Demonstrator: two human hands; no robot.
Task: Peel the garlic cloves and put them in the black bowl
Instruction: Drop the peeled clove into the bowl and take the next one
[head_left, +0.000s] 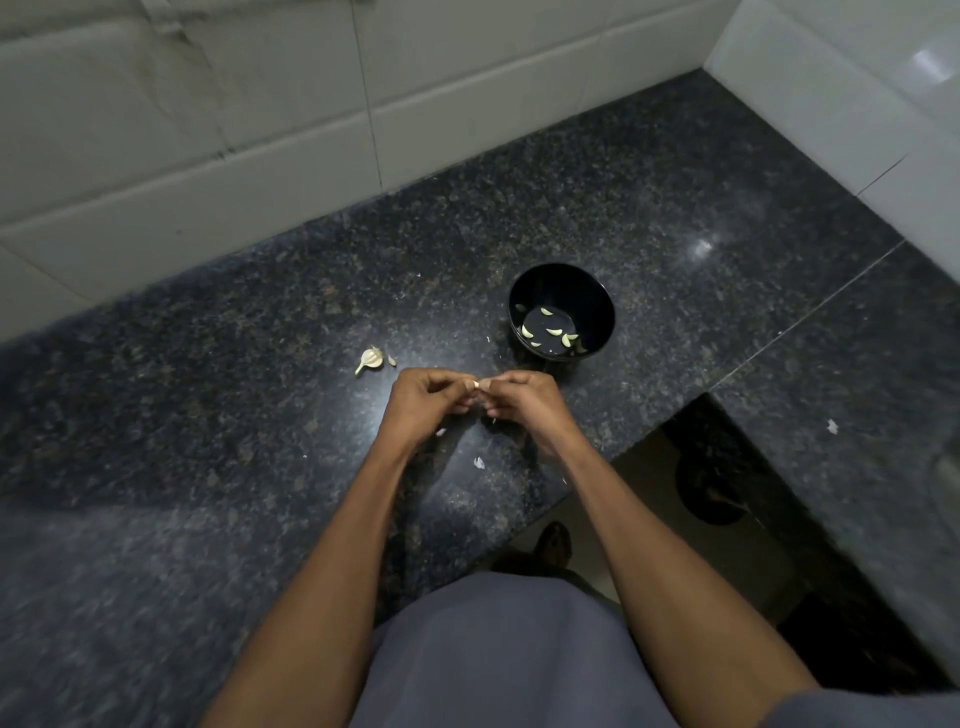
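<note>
Polished speckled dark granite countertop, glossy with light glare. Glazed white wall tiles, smooth, slightly grimy. Glossy black bowl, plastic or ceramic, cannot tell. Dry papery skin on garlic piece. Matt grey cloth garment.

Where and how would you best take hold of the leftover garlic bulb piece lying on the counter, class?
Pinch the garlic bulb piece across its rounded body, coming from above with the fingers. Its thin stem points down-left toward the counter's near edge and looks too slim to grip. A small loose clove lies just right of it, so close in from the front and back.
</note>
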